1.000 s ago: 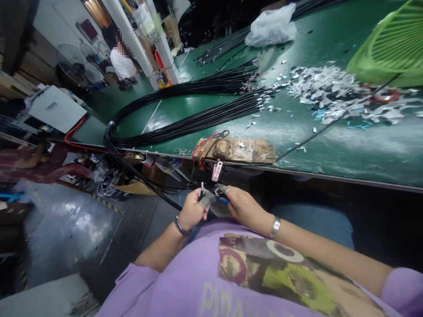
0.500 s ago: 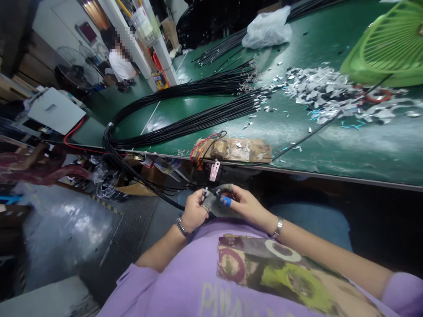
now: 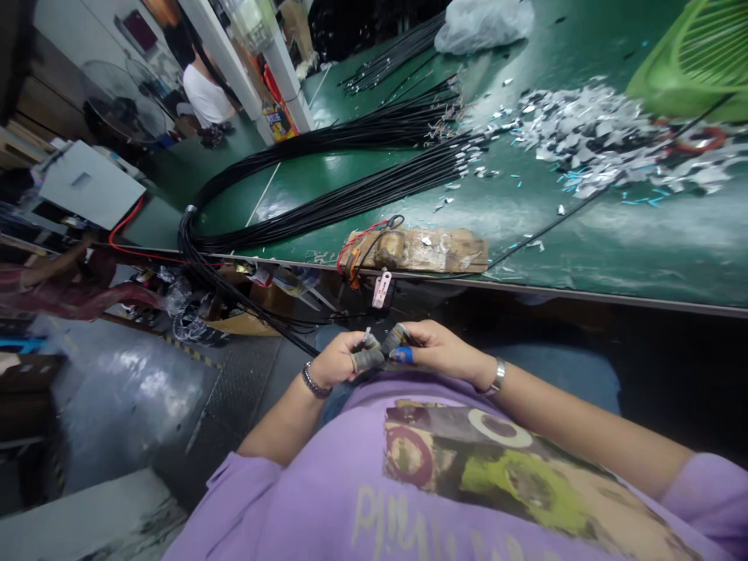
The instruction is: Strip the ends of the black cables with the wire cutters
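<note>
My left hand (image 3: 344,357), its fingertips in grey covers, is closed just beyond the table edge. It pinches a black cable (image 3: 295,338) that hangs down from the bundle; a small pale end pokes up between the fingers. Facing it, my right hand (image 3: 431,345) has grey and blue finger wraps, and its thumb and finger are pinched close to the left fingertips. What lies between the right fingertips is too small to make out. Above the hands, a pink tag-like piece (image 3: 382,290) hangs at the edge beside a wooden block (image 3: 447,250).
The looped black cable bundle (image 3: 327,199) lies on the green table (image 3: 590,249). Silvery scraps (image 3: 596,132) and blue bits are heaped near a green plastic basket (image 3: 695,66). A plastic bag (image 3: 485,25) lies behind. Other people (image 3: 207,95) are at the left.
The view has shifted slightly. Both hands stay together at the cable; the right fingers have closed in from a more spread pose towards the left fingertips.
</note>
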`<state>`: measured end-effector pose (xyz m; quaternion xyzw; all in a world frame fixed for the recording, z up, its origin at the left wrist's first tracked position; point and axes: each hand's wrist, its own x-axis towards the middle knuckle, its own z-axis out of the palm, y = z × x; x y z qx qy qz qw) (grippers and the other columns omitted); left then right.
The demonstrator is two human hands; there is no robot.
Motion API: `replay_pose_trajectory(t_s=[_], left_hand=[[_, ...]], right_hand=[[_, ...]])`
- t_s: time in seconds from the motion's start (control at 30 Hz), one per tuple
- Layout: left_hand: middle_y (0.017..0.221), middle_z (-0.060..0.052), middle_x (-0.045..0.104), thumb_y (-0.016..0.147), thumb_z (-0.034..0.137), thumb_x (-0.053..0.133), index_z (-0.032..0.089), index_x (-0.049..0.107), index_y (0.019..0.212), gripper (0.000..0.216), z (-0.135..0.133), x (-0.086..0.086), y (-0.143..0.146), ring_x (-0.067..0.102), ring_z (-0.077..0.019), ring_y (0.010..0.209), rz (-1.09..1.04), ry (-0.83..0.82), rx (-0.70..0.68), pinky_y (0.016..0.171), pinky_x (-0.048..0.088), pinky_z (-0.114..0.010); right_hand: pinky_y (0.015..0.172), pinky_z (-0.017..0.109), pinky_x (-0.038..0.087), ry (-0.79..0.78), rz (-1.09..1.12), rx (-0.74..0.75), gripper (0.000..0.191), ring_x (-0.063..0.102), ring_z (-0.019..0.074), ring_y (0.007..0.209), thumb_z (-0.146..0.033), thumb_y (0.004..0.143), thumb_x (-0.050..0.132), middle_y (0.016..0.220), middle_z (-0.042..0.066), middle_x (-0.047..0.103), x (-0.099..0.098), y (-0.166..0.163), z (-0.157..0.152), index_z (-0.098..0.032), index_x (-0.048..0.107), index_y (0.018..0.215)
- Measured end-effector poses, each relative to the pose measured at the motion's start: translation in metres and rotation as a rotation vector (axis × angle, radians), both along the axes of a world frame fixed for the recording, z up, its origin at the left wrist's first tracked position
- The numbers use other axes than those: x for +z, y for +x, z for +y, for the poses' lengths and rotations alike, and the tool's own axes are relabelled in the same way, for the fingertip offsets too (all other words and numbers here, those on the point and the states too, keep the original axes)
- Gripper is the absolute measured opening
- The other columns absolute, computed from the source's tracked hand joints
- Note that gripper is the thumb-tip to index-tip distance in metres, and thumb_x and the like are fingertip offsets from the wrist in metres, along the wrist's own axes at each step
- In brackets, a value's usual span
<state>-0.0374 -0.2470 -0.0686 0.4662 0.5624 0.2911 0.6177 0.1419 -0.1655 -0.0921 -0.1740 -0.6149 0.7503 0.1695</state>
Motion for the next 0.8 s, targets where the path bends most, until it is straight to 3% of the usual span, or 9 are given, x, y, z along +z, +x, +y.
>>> replay_pose_trajectory(t_s=[0.2, 0.4, 0.5, 0.6, 0.8], left_hand=[[0.052, 0.005, 0.041, 0.061, 0.057, 0.072, 0.014, 0.050, 0.058, 0.049, 0.006, 0.008, 0.007, 0.035, -0.0059, 0.050, 0.076, 0.111, -0.076, 0.049, 0.032, -0.019], [0.056, 0.004, 0.042, 0.073, 0.049, 0.065, 0.014, 0.051, 0.061, 0.039, 0.005, 0.004, 0.008, 0.035, -0.0071, 0.054, 0.263, 0.276, -0.021, 0.052, 0.033, -0.019], [0.058, 0.004, 0.045, 0.077, 0.042, 0.061, 0.015, 0.052, 0.063, 0.032, 0.003, 0.001, 0.008, 0.036, -0.0074, 0.055, 0.344, 0.325, -0.022, 0.053, 0.033, -0.019], [0.058, 0.004, 0.048, 0.078, 0.034, 0.058, 0.015, 0.052, 0.064, 0.025, 0.002, -0.001, 0.009, 0.038, -0.0075, 0.055, 0.397, 0.357, -0.041, 0.054, 0.033, -0.019], [0.057, 0.004, 0.048, 0.080, 0.032, 0.053, 0.015, 0.052, 0.065, 0.023, 0.002, 0.000, 0.011, 0.037, -0.0078, 0.055, 0.486, 0.369, -0.075, 0.052, 0.031, -0.019]], right_hand=[[0.047, 0.020, 0.029, -0.153, -0.107, 0.164, 0.031, 0.038, 0.0052, 0.048, -0.040, 0.064, 0.072, 0.054, -0.006, 0.050, 0.002, 0.002, 0.009, -0.014, 0.056, 0.064], [0.040, 0.018, 0.024, -0.235, -0.154, -0.180, 0.032, 0.033, 0.0041, 0.042, -0.039, 0.060, 0.073, 0.052, -0.008, 0.047, -0.005, 0.009, 0.007, -0.016, 0.057, 0.074], [0.046, 0.020, 0.035, -0.174, -0.128, -0.302, 0.034, 0.047, 0.0080, 0.051, -0.040, 0.063, 0.073, 0.066, -0.001, 0.059, -0.003, 0.016, 0.004, -0.016, 0.059, 0.082], [0.062, 0.027, 0.047, -0.070, -0.093, -0.330, 0.032, 0.059, 0.0142, 0.069, -0.039, 0.064, 0.072, 0.079, 0.004, 0.066, 0.000, 0.020, 0.002, -0.017, 0.059, 0.085], [0.062, 0.027, 0.049, 0.273, -0.102, -0.318, 0.018, 0.058, 0.0139, 0.066, -0.029, 0.074, 0.059, 0.077, 0.003, 0.066, 0.002, 0.018, -0.003, -0.018, 0.058, 0.088]])
